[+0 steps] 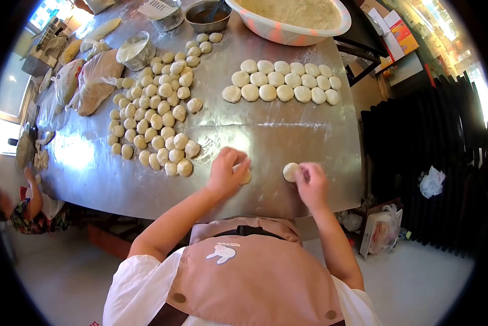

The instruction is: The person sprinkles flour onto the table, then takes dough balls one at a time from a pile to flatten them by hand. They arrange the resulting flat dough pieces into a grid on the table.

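Note:
My left hand [227, 171] is curled over a dough ball [246, 177], which shows only in part beneath its blurred fingers. To the right, my right hand [312, 183] has its fingers bent and pressed together at the edge of a flattened dough round [290, 171] lying on the metal table. A crowd of loose dough balls [151, 120] lies on the left. Beyond my hands, flattened dough rounds [284, 93] sit side by side in three rows.
A wide basin of crumbly tan filling [288, 37] stands at the far edge. Near it are a dark metal bowl [206, 24], a tub of white powder [137, 51] and plastic bags [97, 81]. Another person [32, 201] is at the left. Black stacked trays [428, 157] stand right.

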The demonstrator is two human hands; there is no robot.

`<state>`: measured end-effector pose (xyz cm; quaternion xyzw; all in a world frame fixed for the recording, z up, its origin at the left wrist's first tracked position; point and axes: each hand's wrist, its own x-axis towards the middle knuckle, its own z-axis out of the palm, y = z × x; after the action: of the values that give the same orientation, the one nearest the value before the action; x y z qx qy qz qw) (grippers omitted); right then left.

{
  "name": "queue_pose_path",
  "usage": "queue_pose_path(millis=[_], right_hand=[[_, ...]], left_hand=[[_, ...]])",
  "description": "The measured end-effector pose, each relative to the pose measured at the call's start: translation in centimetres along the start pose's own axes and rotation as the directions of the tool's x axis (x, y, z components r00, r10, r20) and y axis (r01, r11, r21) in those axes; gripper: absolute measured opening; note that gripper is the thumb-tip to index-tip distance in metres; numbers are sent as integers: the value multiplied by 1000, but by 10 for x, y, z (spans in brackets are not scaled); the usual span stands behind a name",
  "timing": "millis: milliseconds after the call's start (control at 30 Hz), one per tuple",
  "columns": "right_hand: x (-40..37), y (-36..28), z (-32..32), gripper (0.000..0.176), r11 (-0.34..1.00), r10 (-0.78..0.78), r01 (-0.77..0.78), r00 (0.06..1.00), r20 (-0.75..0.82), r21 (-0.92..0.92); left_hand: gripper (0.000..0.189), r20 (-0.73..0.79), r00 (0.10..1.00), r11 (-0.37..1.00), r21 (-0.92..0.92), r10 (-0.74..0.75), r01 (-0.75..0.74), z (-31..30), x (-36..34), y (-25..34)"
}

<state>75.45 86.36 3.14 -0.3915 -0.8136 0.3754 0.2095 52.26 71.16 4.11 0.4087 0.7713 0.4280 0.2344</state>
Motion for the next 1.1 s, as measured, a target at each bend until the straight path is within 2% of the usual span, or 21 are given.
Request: queue_pose_path(millis=[33, 100, 200, 300, 400, 600, 700, 767, 800, 900, 933, 1033, 1100], right_hand=[[14, -2, 4, 29, 997, -34, 30, 998, -54, -69], [41, -7, 14, 33, 975, -111, 76, 981, -161, -209], [64, 0, 45, 47, 896, -73, -18, 980, -187, -443], [62, -5, 59, 57, 821, -3, -70, 992, -126, -566], [64, 1, 63, 60, 810, -22, -47, 994, -111, -585], [66, -9, 61, 60, 785, 44, -78, 997, -70, -615], [63, 8, 63, 54, 858, 15, -54, 997, -80, -512], [60, 22, 43, 48, 965, 25, 1, 995, 97, -262], [57, 27, 35, 44, 992, 16, 8, 982, 188, -124], [39, 6, 1, 40, 945, -92, 226, 879, 467, -238], [35, 4, -2, 46, 920, -106, 275, 860, 499, -279], [36, -30, -17, 42, 960, 42, 110, 852, 521, -256], [38, -46, -21, 38, 944, 86, 100, 845, 528, -313]], left_hand=[[18, -96, 994, 998, 15, -53, 55, 2, 10, 13], [39, -157, 987, 971, 225, -43, 78, 23, 26, 1], [64, -131, 983, 844, 507, -128, 178, 49, 25, 8], [80, 15, 980, 852, 497, -197, 164, 47, 25, 9], [78, 23, 984, 841, 522, -179, 140, 48, 25, 8], [73, 41, 990, 850, 518, -134, 94, 47, 32, 7], [62, 122, 983, 901, 427, -139, 74, 40, 29, 0], [54, 234, 958, 948, 306, -164, 88, 29, 26, -11], [42, 321, 942, 964, 267, -98, 9, 14, 21, -13], [44, 504, 863, 894, 373, 30, -249, -3, 0, -25], [40, 466, 871, 888, 321, 155, -330, -3, -7, -34], [30, 510, 860, 934, 319, -26, -161, -20, -6, 4], [26, 529, 847, 959, 259, -44, -112, -25, -2, 20]])
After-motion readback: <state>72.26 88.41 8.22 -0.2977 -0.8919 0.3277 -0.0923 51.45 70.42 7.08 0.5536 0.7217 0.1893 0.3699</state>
